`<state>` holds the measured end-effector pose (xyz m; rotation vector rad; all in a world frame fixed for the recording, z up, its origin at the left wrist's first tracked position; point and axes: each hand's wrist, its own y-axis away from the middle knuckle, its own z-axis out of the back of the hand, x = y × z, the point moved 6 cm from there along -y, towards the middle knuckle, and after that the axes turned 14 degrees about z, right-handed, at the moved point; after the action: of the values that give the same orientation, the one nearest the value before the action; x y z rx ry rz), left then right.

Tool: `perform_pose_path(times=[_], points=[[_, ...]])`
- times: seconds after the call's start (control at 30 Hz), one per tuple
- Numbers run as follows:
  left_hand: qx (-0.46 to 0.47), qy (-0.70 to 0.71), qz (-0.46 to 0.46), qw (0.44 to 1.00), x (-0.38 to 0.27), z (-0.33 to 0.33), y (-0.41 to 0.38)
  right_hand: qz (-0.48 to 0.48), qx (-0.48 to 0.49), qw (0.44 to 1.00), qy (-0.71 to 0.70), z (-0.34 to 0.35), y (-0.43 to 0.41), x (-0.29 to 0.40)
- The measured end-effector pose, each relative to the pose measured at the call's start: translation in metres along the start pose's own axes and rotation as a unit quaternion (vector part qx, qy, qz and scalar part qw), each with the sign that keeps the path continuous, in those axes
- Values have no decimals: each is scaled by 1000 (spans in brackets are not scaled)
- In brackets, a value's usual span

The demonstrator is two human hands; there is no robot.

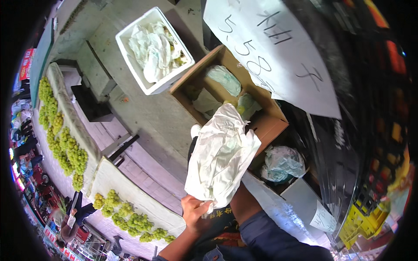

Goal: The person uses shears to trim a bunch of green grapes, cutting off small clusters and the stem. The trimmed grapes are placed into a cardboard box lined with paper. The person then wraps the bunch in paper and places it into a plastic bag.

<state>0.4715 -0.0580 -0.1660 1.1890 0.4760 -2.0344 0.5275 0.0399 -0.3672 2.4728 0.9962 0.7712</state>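
A white paper-wrapped bundle [222,156] fills the middle of the view, its lower end pinched in my left hand [196,212]. My right forearm passes behind the bundle's lower right side; the right hand itself is hidden by the paper. Beyond the bundle's upper end, a cardboard box [196,114] holds a wrapped bundle [225,79], crumpled paper and some pale green grapes [241,109]. The box is partly covered by the bundle's upper end.
A white foam box [137,73] with crumpled paper stands on the floor. Green grape bunches [138,225] lie along a cloth-covered stand at left. Another box holds plastic-wrapped stuff [284,163]. A handwritten price sheet [274,55] hangs at upper right; a yellow crate [362,225] sits lower right.
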Motion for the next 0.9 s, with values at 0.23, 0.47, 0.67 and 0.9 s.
perform_pose_path(times=[0.23, 0.47, 0.67, 0.9], points=[[132, -31, 127, 983, 4, 61, 85, -16, 105, 994, -4, -92, 20, 27], [-108, -171, -58, 978, -119, 150, 12, -53, 226, 973, -6, -188, 49, 21], [50, -273, -196, 940, -191, 114, -40, -70, 280, 957, 25, -223, 90, 40], [97, -161, -241, 952, -227, 140, -52, -79, 312, 946, 47, -228, 120, 64]])
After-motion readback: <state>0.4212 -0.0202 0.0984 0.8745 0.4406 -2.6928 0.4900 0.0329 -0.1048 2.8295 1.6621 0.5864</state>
